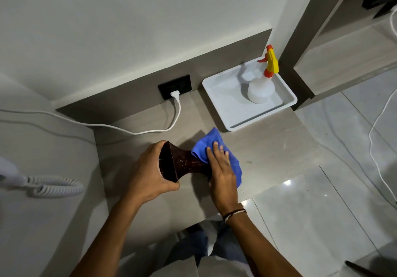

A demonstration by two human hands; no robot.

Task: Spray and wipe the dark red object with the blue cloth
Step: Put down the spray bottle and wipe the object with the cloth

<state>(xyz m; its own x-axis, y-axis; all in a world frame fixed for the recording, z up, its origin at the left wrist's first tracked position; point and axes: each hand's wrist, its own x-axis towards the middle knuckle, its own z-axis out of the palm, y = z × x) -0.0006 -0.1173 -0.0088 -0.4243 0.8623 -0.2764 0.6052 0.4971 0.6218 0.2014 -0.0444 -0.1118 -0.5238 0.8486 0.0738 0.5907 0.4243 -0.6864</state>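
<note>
Curling round the wide end of the dark red vase [184, 165] tilted over the tabletop [268, 147], left grip [150, 169] holds it w/ right grip [221, 169] flat-fingered, pressing blue cloth [211, 139] on its neck.

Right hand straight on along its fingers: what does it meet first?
Past the blue cloth, the right hand would probably meet the grey back panel, narrowly left of the white tray; depth unclear.
</note>
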